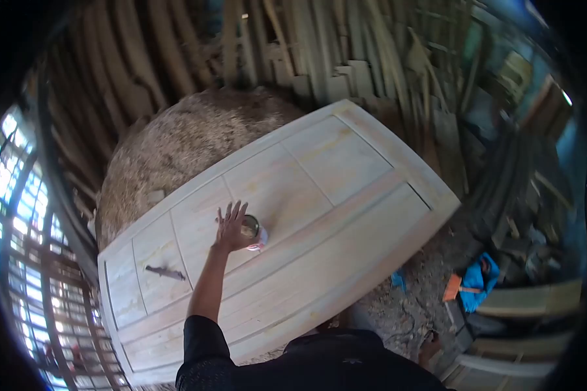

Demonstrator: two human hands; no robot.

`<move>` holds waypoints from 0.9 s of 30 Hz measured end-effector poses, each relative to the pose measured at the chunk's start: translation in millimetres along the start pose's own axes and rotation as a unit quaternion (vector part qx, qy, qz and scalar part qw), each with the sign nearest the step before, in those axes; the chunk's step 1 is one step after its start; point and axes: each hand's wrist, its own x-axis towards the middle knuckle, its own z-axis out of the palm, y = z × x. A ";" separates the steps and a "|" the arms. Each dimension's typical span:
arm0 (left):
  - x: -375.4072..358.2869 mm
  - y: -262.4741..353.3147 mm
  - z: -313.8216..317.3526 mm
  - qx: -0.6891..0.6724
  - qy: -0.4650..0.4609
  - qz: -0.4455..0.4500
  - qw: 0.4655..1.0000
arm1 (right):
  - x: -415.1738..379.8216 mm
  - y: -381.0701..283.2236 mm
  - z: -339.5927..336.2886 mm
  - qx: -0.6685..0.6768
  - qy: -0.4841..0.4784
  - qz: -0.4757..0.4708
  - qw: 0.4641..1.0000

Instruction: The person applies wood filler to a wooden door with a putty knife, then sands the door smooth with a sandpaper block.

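A pale wooden panel door (319, 260) lies flat in front of me. My left hand (231, 228) is over its middle, fingers spread, right beside a round open can (254, 233) with a white and red label. Whether the palm touches the can cannot be made out. A thin dark tool or stick (165, 272) lies on the door to the left of my hand. My right hand does not show.
Behind the door is a mound of wood shavings (182, 140). Boards and planks (332, 52) lean along the back. A blue bag (479, 283) and an orange brush head (452, 287) are on the littered ground at the right. A lattice wall (39, 254) stands at the left.
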 end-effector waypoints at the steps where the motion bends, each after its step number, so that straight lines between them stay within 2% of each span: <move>1: 6.8 -0.7 1.6 0.005 -0.004 0.024 1.000 | -20.7 28.9 -3.8 -0.042 0.002 0.033 0.999; 3: 22.7 -7.0 8.4 -0.007 -0.160 0.004 0.987 | -73.4 78.2 -0.3 -0.044 0.040 0.110 0.992; 4: 26.7 -2.5 5.5 0.012 -0.190 -0.013 0.982 | -98.3 88.2 3.4 -0.048 0.068 0.165 0.983; 5: 30.6 0.4 0.7 0.027 -0.189 0.006 0.982 | -128.3 95.9 6.4 -0.040 0.074 0.186 0.979; 7: 36.2 -5.4 11.5 0.004 -0.220 -0.016 0.975 | -190.1 91.6 -4.1 -0.258 0.022 0.197 0.946; 11: 38.4 9.2 14.6 0.030 -0.199 -0.028 0.979 | -227.7 91.2 -17.8 -0.145 0.027 0.260 0.954; 12: 44.3 10.0 21.3 0.011 -0.193 -0.055 0.980 | -226.9 87.1 -19.4 -0.108 0.026 0.269 0.957; 15: 64.4 27.5 20.5 -0.007 -0.185 -0.110 0.977 | -200.8 87.2 -14.2 0.002 0.019 0.284 0.959; 18: 106.6 61.1 20.4 0.009 -0.165 -0.097 0.981 | -147.2 102.4 -3.2 0.104 0.014 0.293 0.950; 20: 139.4 94.5 15.3 0.000 -0.147 -0.096 0.984 | -115.1 221.1 49.0 0.169 0.012 0.297 0.940; 21: 157.4 109.0 15.4 -0.004 -0.134 -0.082 0.988 | -61.4 255.4 11.5 0.165 0.006 0.296 0.941; 23: 193.5 145.5 15.5 -0.014 -0.123 -0.097 0.988 | -23.9 142.4 19.3 -0.050 0.044 0.241 0.968; 27: 270.2 211.2 21.3 -0.010 -0.147 -0.084 0.986 | 59.9 101.4 11.9 -0.063 0.055 0.239 0.967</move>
